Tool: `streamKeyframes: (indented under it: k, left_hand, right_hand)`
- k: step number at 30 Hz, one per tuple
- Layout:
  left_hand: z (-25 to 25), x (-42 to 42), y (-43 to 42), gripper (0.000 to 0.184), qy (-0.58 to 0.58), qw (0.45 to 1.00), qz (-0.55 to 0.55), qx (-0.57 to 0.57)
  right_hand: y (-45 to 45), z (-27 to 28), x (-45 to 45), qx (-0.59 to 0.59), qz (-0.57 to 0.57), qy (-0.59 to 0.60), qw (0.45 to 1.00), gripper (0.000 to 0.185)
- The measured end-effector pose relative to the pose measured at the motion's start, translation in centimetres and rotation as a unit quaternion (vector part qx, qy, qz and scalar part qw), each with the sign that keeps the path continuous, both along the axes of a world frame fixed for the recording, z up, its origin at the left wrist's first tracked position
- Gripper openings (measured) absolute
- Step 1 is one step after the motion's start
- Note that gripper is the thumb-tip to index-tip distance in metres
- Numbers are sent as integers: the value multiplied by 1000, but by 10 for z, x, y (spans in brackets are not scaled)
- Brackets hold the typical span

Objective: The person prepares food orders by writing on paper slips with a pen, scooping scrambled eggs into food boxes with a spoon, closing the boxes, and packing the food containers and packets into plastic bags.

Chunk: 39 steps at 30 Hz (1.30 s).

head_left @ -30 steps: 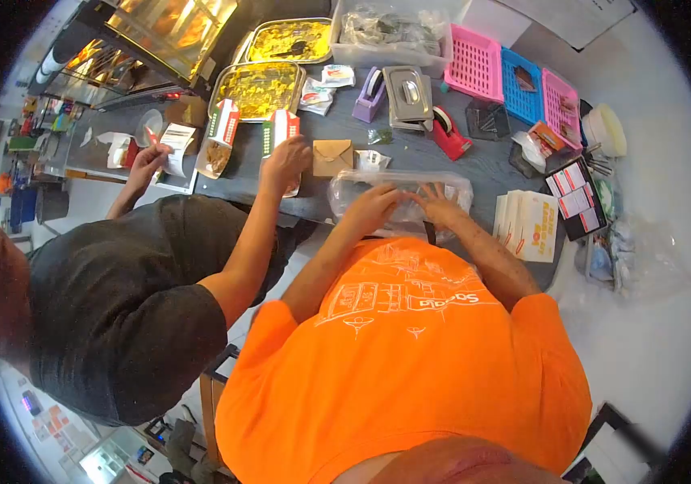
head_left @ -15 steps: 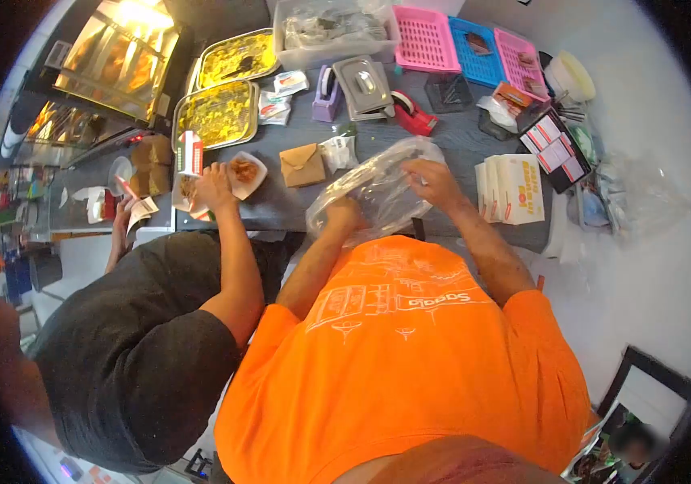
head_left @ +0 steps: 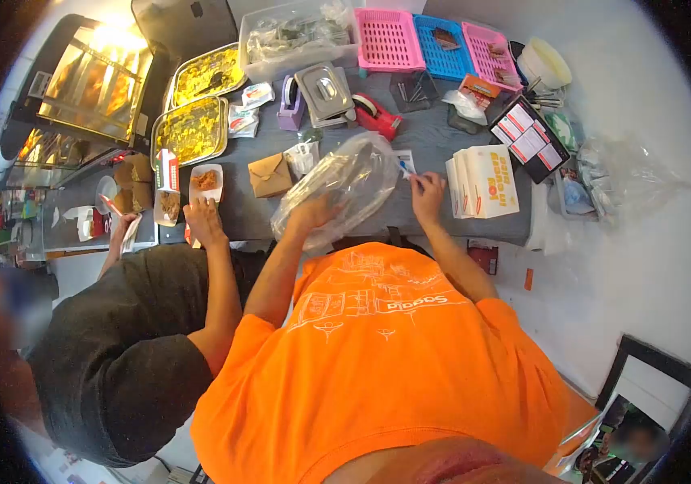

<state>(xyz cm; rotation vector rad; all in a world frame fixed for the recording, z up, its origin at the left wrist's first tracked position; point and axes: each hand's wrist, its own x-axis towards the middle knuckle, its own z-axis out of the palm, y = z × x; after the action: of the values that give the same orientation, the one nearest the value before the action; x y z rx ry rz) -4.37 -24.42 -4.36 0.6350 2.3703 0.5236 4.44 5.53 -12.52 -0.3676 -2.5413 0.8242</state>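
Left of the brown box [head_left: 270, 175] we've got a co-worker's hand [head_left: 202, 219] at a white paper tray [head_left: 206, 194] with some brownish food. Just right of the box is our clear plastic bag [head_left: 361, 177], and our left hand [head_left: 313, 214] is up against it; the film blurs the fingers, so we can't tell if they're gripping. Further right of the box, our right hand [head_left: 427, 195] has its fingers bunched by a small blue-and-white item [head_left: 404, 164], pinching or just touching, we honestly can't tell. Furthest right of the box we see white-and-orange cartons [head_left: 482, 181].
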Motion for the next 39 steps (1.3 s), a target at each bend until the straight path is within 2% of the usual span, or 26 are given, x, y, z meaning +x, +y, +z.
streamKeyframes:
  k: [2, 4, 5, 6, 7, 9, 10, 12, 13, 15, 17, 19, 21, 22, 25, 26, 29, 30, 33, 36, 39]
  left_hand:
    - [20, 8, 6, 59, -69, 985, 25, 156]
    - [46, 15, 30, 57, -140, 950, 60, 273]
    - [46, 20, 52, 55, -218, 906, 140, 334]
    - [46, 21, 75, 53, -290, 847, 216, 390]
    - [45, 19, 94, 51, -357, 773, 289, 439]
    - [38, 7, 124, 42, -307, 709, 364, 520]
    - [44, 3, 134, 38, -279, 672, 397, 559]
    - [57, 1, 135, 31, -242, 672, 439, 545]
    - [66, 0, 130, 28, -221, 670, 460, 539]
    - [67, 3, 111, 29, -179, 678, 427, 571]
    - [64, 10, 97, 30, -132, 695, 423, 566]
    - [67, 22, 91, 30, -109, 703, 428, 557]
    - [60, 31, 86, 29, -96, 696, 439, 560]
    - [63, 37, 83, 29, -71, 711, 434, 549]
    - [52, 56, 78, 30, -81, 680, 475, 553]
    - [50, 61, 75, 30, -83, 671, 476, 562]
    - [45, 71, 64, 29, -46, 689, 487, 535]
    - [37, 73, 60, 28, -65, 662, 502, 552]
    - [46, 71, 58, 27, -72, 669, 499, 546]
    - [51, 61, 65, 28, -84, 700, 465, 536]
    - [68, 47, 85, 30, -86, 724, 426, 536]
  right_hand:
    - [-1, 14, -11, -130, -94, 71, 984, 19]
    - [-7, 56, -13, -266, -85, 63, 958, 18]
    - [-12, 85, -10, -332, -79, 57, 938, 18]
    - [-15, 106, -6, -210, 6, 87, 974, 19]
    - [-17, 127, -7, -120, 78, 85, 986, 18]
    - [-19, 158, -9, 62, 214, 76, 972, 16]
    - [-14, 163, -11, 47, 214, 84, 972, 18]
    - [-1, 168, -22, 18, 215, 102, 971, 20]
    - [11, 165, -36, -74, 181, 87, 977, 21]
    - [38, 143, -78, -259, 108, 51, 958, 23]
    - [57, 92, -141, -242, 135, -64, 959, 30]
    - [64, 17, -195, -191, 204, -46, 959, 37]
    - [56, 40, -209, -244, 142, -267, 922, 38]
    - [50, 49, -215, -264, 108, -374, 882, 39]
    - [62, 24, -231, -348, 137, -431, 821, 39]
    - [68, 28, -226, -339, 169, -375, 846, 33]
    - [83, 14, -215, -469, 176, -307, 809, 24]
    - [90, -3, -221, -383, 155, -339, 845, 22]
    - [80, 14, -206, -157, 123, -346, 917, 19]
    - [66, -12, -189, -11, 5, -198, 980, 23]
    - [65, 2, -178, -160, -33, -221, 962, 22]
